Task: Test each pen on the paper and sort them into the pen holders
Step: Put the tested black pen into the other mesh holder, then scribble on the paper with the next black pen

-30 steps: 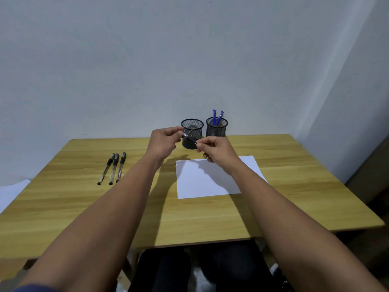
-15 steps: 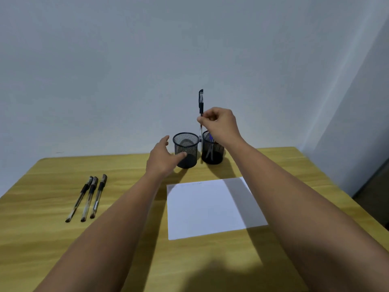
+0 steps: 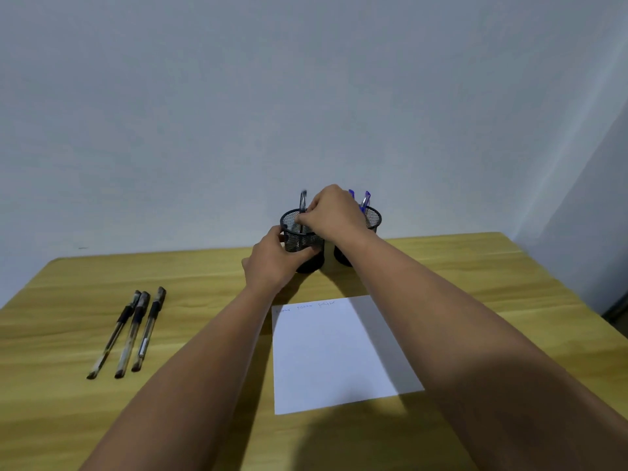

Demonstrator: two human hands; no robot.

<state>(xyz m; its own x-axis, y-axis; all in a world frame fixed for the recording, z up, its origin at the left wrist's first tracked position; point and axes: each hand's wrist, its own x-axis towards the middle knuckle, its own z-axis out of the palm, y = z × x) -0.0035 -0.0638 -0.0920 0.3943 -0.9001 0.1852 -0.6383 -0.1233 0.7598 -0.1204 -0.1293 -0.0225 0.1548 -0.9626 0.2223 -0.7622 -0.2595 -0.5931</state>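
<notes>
Left hand (image 3: 273, 263) wrapped around the near side of the left black wire-mesh pen holder (image 3: 300, 237), thumb and fingers curled narrowly on its wall, steadying it on the pale wooden worktop (image 3: 204, 273). Right hand (image 3: 331, 214) above the same holder's rim, fingertips (image 3: 300, 220) pinched on a dark-capped pen (image 3: 302, 207) standing nearly upright inside that holder, cap end poking above the rim, lower barrel seen through the mesh. Image of this pen slightly blurred.

Right black wire-mesh pen holder (image 3: 371, 219) just beside the first, largely hidden behind the right hand and wrist; two blue-capped pens (image 3: 365, 198) leaning out of its top. Both holders near the far edge of the worktop, close to the plain grey-white wall (image 3: 306, 96).

White sheet of paper (image 3: 336, 351) flat on the worktop between the forearms, nearer than the holders and apart from them; three faint scribbles (image 3: 306, 305) in a row along its far edge, too small to read.

Three dark-capped pens with clear barrels (image 3: 131, 333) lying side by side on the left part of the worktop, roughly parallel, caps towards the wall, tips towards the viewer, well apart from paper and holders.
</notes>
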